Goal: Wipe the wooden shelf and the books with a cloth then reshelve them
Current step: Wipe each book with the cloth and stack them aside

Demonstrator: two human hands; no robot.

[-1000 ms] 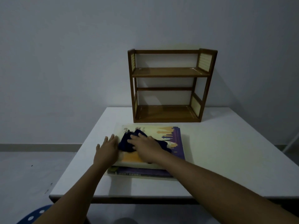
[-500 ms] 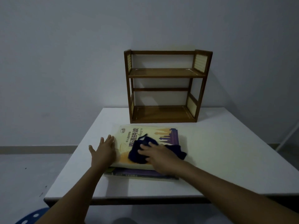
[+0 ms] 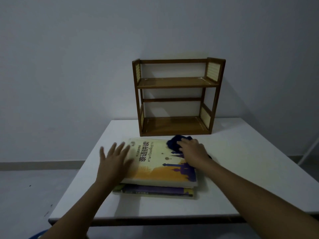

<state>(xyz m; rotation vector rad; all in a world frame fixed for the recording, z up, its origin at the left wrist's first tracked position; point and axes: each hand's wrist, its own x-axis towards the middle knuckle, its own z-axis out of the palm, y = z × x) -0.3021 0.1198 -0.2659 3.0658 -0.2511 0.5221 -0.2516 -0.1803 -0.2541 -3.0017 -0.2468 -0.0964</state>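
A cream and yellow book (image 3: 155, 163) with purple skyline art lies flat on top of a purple book (image 3: 155, 190) on the white table. My left hand (image 3: 114, 161) rests flat with spread fingers on the top book's left edge. My right hand (image 3: 193, 152) presses a dark blue cloth (image 3: 174, 144) onto the book's far right corner. The wooden shelf (image 3: 177, 83), two tiers and bare, stands behind the books against the wall.
The white table (image 3: 241, 169) has bare surface right of the books and its front edge near me. A blue stool (image 3: 37, 235) shows at the bottom left. A white pole (image 3: 309, 150) leans at the far right.
My right hand has slid the cloth from the book's left and middle toward its far right corner. My left hand has stayed on the book's left edge, fingers spreading wider.
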